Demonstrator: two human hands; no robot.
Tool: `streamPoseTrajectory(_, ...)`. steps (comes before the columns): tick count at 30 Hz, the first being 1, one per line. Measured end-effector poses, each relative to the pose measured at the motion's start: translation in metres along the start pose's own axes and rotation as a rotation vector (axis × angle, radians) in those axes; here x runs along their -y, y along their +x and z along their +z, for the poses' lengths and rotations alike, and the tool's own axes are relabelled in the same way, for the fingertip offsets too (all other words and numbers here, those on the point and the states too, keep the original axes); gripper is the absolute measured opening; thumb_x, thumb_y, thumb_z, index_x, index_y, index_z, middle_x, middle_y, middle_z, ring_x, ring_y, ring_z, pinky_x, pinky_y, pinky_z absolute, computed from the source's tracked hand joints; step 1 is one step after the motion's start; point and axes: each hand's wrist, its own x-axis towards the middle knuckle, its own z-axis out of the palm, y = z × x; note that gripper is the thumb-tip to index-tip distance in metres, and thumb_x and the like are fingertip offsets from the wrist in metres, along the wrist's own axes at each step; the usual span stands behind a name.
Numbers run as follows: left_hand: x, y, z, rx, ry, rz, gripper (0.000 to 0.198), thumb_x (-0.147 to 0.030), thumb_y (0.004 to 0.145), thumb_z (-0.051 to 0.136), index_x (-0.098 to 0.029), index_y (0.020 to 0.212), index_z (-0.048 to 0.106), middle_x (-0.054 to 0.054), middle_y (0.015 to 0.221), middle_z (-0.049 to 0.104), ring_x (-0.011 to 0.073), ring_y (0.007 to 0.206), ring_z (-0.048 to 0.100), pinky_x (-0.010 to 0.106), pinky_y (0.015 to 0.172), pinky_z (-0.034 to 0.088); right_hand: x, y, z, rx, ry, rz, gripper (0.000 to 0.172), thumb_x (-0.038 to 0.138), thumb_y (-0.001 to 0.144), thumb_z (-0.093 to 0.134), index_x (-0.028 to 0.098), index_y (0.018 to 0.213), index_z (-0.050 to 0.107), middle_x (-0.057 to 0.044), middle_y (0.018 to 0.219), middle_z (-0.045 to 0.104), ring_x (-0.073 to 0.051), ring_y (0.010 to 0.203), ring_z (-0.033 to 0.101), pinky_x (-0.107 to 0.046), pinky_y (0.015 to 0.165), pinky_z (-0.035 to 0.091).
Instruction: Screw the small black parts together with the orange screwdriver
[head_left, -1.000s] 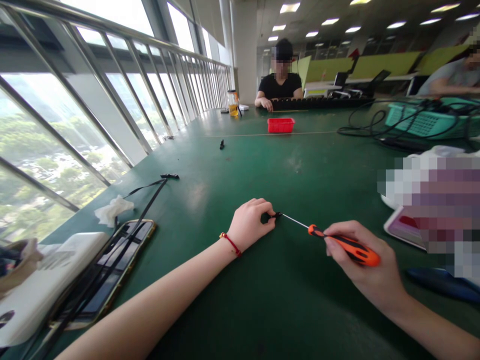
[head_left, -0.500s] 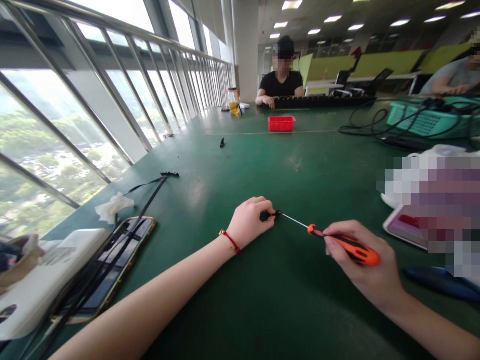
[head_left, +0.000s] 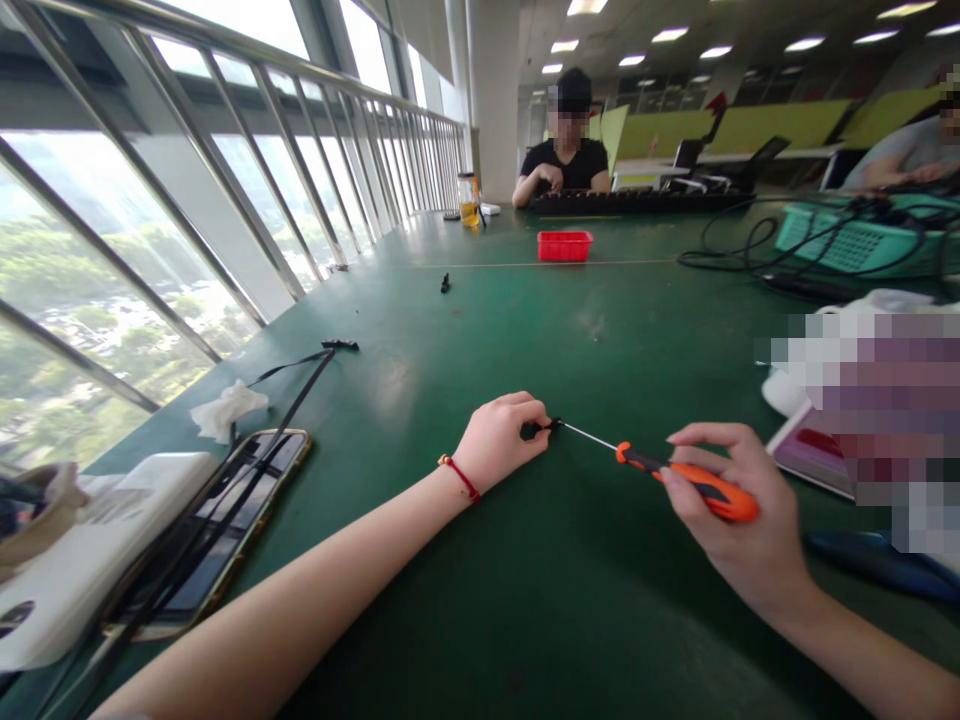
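Observation:
My left hand [head_left: 506, 435], with a red cord bracelet [head_left: 460, 478] at the wrist, pinches a small black part [head_left: 553, 424] low over the green table [head_left: 517, 580]. What kind of part it is, I cannot make out; the fingers hide most of it. An orange and black screwdriver [head_left: 709, 487] points left, its thin metal shaft meeting the part. Around the handle is my right hand [head_left: 750, 520], thumb below and index finger lifted a little off the grip.
At left lie a phone [head_left: 247, 520], black straps [head_left: 304, 395], a crumpled tissue [head_left: 229, 408] and a white device [head_left: 112, 550]. Farther off are a small black piece [head_left: 445, 283], a red tray [head_left: 565, 246], a jar [head_left: 469, 200] and a co-worker [head_left: 564, 160]. A teal basket [head_left: 847, 240] with cables stands right.
My right-hand fingers have loosened and shifted slightly back along the screwdriver handle. My left hand has stayed in place. The co-worker's hand across the table has risen.

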Motion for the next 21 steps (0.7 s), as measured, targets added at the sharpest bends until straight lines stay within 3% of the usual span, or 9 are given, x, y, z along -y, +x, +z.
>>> streamPoseTrajectory(4,-0.001,0.0,0.0,-0.013,0.007,-0.016,0.009,-0.015,0.073,0.055,-0.018,0.074,0.064,0.001,0.086,0.067,0.0141,0.079,0.062,0.024,0.074,0.049,-0.002,0.001,0.003,-0.131,0.038,-0.003,0.024,0.023,0.071,0.064,0.024,0.091,0.051,-0.001,0.082,0.056,-0.015,0.07,0.059,-0.026,0.061,0.05)
streamPoseTrajectory(6,-0.001,-0.001,0.0,-0.018,0.019,-0.021,0.01,-0.015,0.073,0.055,-0.018,0.074,0.064,0.001,0.086,0.067,0.0144,0.08,0.062,0.024,0.074,0.049,-0.003,0.001,0.003,-0.084,0.094,0.045,0.021,0.026,0.076,0.06,0.023,0.095,0.05,0.001,0.075,0.055,-0.013,0.06,0.055,-0.025,0.054,0.047)
streamPoseTrajectory(9,-0.002,-0.001,-0.001,-0.038,0.056,-0.033,0.01,-0.017,0.073,0.056,-0.02,0.075,0.065,0.0,0.086,0.068,0.0148,0.079,0.062,0.026,0.076,0.048,-0.003,-0.001,0.001,0.036,0.161,0.167,0.015,0.032,0.085,0.05,0.023,0.096,0.051,0.006,0.054,0.046,-0.009,0.039,0.04,-0.021,0.035,0.031)
streamPoseTrajectory(11,-0.002,-0.001,-0.001,-0.04,0.064,-0.033,0.01,-0.019,0.074,0.056,-0.02,0.075,0.065,0.0,0.087,0.068,0.0144,0.078,0.062,0.025,0.074,0.048,-0.004,-0.001,0.0,0.049,0.158,0.207,0.014,0.034,0.086,0.05,0.023,0.094,0.053,0.006,0.051,0.044,-0.009,0.037,0.038,-0.021,0.033,0.027)
streamPoseTrajectory(15,-0.001,0.0,-0.002,-0.044,0.105,-0.031,0.008,-0.019,0.074,0.055,-0.02,0.074,0.063,-0.001,0.084,0.068,0.0137,0.075,0.061,0.026,0.072,0.047,-0.01,0.0,0.002,-0.044,0.161,0.137,0.021,0.03,0.079,0.061,0.024,0.097,0.052,0.002,0.071,0.053,-0.011,0.054,0.053,-0.025,0.049,0.045)
streamPoseTrajectory(18,0.0,0.0,-0.001,-0.045,0.131,-0.011,0.006,-0.019,0.073,0.056,-0.02,0.073,0.062,-0.001,0.081,0.067,0.0133,0.073,0.06,0.028,0.076,0.046,-0.013,0.001,0.004,-0.106,0.174,0.095,0.025,0.029,0.077,0.063,0.024,0.099,0.052,-0.002,0.089,0.055,-0.015,0.068,0.058,-0.032,0.063,0.05)
streamPoseTrajectory(21,0.001,0.0,-0.001,-0.03,0.071,0.009,0.006,-0.017,0.072,0.055,-0.019,0.073,0.061,0.0,0.083,0.066,0.0128,0.074,0.061,0.025,0.072,0.047,-0.013,0.001,0.004,-0.062,0.214,0.155,0.023,0.031,0.082,0.056,0.025,0.103,0.049,0.001,0.074,0.053,-0.012,0.054,0.052,-0.027,0.049,0.045)
